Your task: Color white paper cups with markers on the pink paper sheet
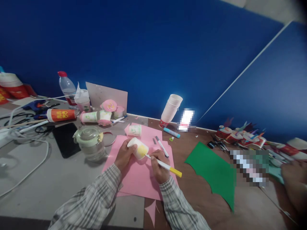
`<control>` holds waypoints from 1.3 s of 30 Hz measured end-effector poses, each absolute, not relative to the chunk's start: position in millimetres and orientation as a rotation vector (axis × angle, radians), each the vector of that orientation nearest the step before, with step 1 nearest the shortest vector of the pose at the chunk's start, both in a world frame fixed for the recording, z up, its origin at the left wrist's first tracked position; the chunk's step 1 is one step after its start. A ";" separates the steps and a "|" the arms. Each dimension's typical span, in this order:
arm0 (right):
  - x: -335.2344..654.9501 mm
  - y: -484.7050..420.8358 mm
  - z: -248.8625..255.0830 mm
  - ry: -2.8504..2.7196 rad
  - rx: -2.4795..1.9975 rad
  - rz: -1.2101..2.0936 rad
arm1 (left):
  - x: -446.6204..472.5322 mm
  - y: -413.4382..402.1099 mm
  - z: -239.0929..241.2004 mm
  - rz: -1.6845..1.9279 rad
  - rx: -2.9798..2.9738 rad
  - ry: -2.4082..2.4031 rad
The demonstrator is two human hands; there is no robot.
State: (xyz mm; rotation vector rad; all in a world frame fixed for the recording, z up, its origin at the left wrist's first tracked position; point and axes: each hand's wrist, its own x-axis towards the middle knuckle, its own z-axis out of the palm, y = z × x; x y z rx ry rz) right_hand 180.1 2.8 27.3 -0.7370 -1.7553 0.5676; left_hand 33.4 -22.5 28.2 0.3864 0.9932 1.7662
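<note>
My left hand (124, 155) is closed around a white paper cup (137, 147) lying on its side, its lower part coloured yellow. My right hand (158, 166) grips a yellow marker (165, 165), whose tip touches the cup's yellow area. Both hands work over a pink paper sheet (136, 177) on the table. Another small paper cup (135, 130) lies on the pink sheet just beyond, and two pens (162, 146) lie to the right of it.
A glass jar with a green lid (90, 142), a black phone (65, 139), cables (26, 172) and a water bottle (66, 86) are on the left. A stack of white cups (170, 109) leans at the wall. Green paper (214, 170) lies right; another person's hand (295, 183) is at far right.
</note>
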 end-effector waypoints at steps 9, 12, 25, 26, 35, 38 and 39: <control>181.0 3.0 27.6 -1.781 -0.759 0.613 | 34.0 -22.6 27.2 1.766 0.390 0.986; 181.7 3.9 26.6 -1.739 -0.810 0.602 | 34.6 -22.9 26.0 1.732 0.403 0.993; 184.3 6.0 24.5 -1.728 -0.834 0.656 | 35.3 -22.3 21.5 1.706 0.409 1.010; 184.0 5.8 25.0 -1.729 -0.832 0.661 | 35.3 -22.3 21.1 1.706 0.411 1.009; 183.2 6.4 23.3 -1.734 -0.828 0.704 | 34.6 -21.7 17.0 1.689 0.437 1.011; 183.2 7.1 23.0 -1.708 -0.841 0.694 | 34.5 -22.2 18.1 1.680 0.449 1.019; 183.3 7.3 23.0 -1.683 -0.862 0.697 | 34.6 -22.3 18.8 1.676 0.453 1.030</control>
